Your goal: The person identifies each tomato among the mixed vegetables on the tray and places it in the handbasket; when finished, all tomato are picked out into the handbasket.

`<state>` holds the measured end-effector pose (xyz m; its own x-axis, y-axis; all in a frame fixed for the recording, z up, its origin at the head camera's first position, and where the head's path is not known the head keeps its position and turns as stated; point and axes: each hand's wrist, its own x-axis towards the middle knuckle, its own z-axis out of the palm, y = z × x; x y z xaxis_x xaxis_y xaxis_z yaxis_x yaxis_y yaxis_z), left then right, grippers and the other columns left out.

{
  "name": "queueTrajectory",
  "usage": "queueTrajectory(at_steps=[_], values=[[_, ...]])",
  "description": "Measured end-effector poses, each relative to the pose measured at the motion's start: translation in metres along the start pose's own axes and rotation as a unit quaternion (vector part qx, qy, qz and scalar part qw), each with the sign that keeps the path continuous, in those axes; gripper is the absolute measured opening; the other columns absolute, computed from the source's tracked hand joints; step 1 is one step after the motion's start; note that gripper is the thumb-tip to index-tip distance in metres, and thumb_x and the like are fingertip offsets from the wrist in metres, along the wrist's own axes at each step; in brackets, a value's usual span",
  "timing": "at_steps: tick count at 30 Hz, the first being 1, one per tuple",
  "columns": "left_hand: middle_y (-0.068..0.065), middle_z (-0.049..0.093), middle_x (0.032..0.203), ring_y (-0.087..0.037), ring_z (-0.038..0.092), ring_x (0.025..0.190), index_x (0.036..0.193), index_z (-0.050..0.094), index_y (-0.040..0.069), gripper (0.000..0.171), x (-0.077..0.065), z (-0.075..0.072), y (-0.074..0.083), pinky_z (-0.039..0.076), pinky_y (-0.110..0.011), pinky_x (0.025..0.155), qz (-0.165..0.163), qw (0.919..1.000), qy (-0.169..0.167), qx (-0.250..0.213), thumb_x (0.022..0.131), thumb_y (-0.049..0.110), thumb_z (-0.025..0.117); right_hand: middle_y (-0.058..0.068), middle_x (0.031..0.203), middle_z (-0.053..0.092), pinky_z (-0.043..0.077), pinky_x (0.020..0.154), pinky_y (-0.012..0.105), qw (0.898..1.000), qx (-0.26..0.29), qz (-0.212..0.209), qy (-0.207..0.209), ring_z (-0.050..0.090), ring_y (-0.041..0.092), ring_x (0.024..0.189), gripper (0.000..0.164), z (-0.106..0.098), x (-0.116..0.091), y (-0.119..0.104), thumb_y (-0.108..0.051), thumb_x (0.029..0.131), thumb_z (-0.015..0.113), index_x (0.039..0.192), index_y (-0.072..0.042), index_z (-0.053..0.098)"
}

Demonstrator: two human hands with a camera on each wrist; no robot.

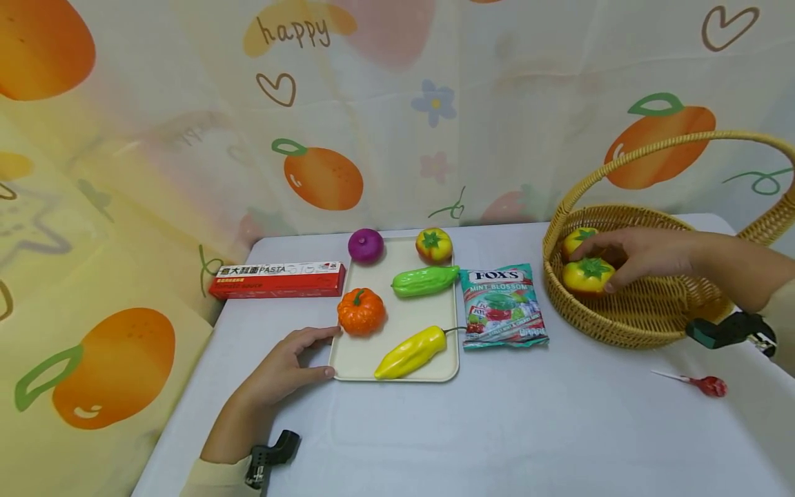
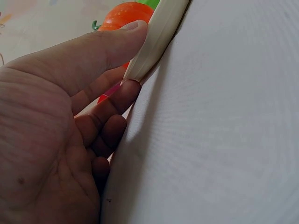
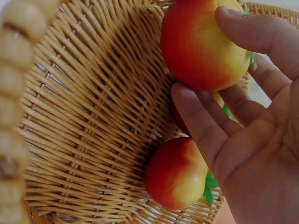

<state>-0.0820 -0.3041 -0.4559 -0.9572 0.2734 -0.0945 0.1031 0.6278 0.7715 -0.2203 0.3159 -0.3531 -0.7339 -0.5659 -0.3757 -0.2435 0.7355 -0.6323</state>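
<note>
My right hand (image 1: 646, 259) reaches into the wicker basket (image 1: 658, 314) and holds a red-and-yellow toy tomato (image 1: 586, 277) between thumb and fingers. In the right wrist view the held toy tomato (image 3: 205, 44) is at the top. Another toy tomato (image 3: 175, 173) lies lower in the basket, and one more is mostly hidden behind the fingers. My left hand (image 1: 282, 366) touches the left edge of the cream tray (image 1: 428, 373) with thumb and fingertips. On the tray lie an orange pumpkin (image 1: 361, 312), yellow pepper (image 1: 411, 353), green cucumber-like vegetable (image 1: 425, 281) and toy tomato (image 1: 433, 246).
A purple onion (image 1: 366, 246) sits at the tray's far left corner. Left of the tray lies a red pasta box (image 1: 276, 281). Between tray and basket is a Fox's candy bag (image 1: 503, 307). A red lollipop (image 1: 708, 385) lies before the basket, whose tall handle (image 1: 671, 141) arches above.
</note>
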Motion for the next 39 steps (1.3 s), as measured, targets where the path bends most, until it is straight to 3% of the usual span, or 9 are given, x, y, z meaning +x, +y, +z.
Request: queueTrajectory(at_steps=[9,14,25,31,39], values=[[-0.007,0.060,0.151,-0.037,0.047,0.144,0.149,0.064,0.018,0.068,0.001,0.000,-0.001,0.032,-0.068,0.121,-0.006,1.0000,-0.006,0.003,0.086,0.018,0.091,0.016,0.143,0.051,0.056,0.091,0.036,0.999,-0.015,0.005,-0.040,0.047,0.036,0.126,0.067,0.000,0.007,-0.007,-0.015,0.082,0.089,0.144,-0.016,0.061],[-0.006,0.060,0.151,-0.037,0.047,0.145,0.149,0.064,0.018,0.069,0.003,0.000,-0.002,0.032,-0.067,0.121,-0.004,1.0000,-0.006,0.006,0.086,0.017,0.091,0.017,0.144,0.050,0.057,0.092,0.036,0.998,-0.001,0.007,-0.060,0.047,0.036,0.125,0.069,0.001,0.011,-0.007,-0.011,0.083,0.089,0.145,-0.011,0.059],[-0.007,0.061,0.150,-0.038,0.049,0.144,0.148,0.065,0.016,0.069,0.002,0.000,-0.002,0.032,-0.067,0.121,0.005,1.0000,-0.003,0.003,0.085,0.016,0.092,0.017,0.144,0.051,0.056,0.094,0.038,0.999,-0.018,0.018,-0.044,0.051,0.035,0.124,0.071,0.009,0.010,0.000,-0.014,0.082,0.092,0.146,-0.012,0.059],[-0.006,0.062,0.149,-0.037,0.049,0.144,0.146,0.066,0.016,0.068,0.001,0.000,-0.003,0.032,-0.066,0.121,0.013,0.9998,-0.002,-0.011,0.084,0.015,0.093,0.018,0.151,0.049,0.055,0.105,0.051,0.999,-0.013,0.007,-0.043,0.054,0.038,0.130,0.074,0.011,0.009,0.000,-0.021,0.083,0.093,0.148,-0.013,0.058],[-0.005,0.061,0.149,-0.036,0.050,0.142,0.147,0.066,0.018,0.068,0.000,-0.001,-0.001,0.034,-0.066,0.120,0.012,0.9999,-0.001,0.000,0.085,0.019,0.093,0.018,0.151,0.051,0.055,0.104,0.059,0.999,-0.039,-0.003,-0.028,0.056,0.041,0.130,0.072,0.012,0.004,0.001,-0.027,0.083,0.092,0.146,-0.016,0.061]])
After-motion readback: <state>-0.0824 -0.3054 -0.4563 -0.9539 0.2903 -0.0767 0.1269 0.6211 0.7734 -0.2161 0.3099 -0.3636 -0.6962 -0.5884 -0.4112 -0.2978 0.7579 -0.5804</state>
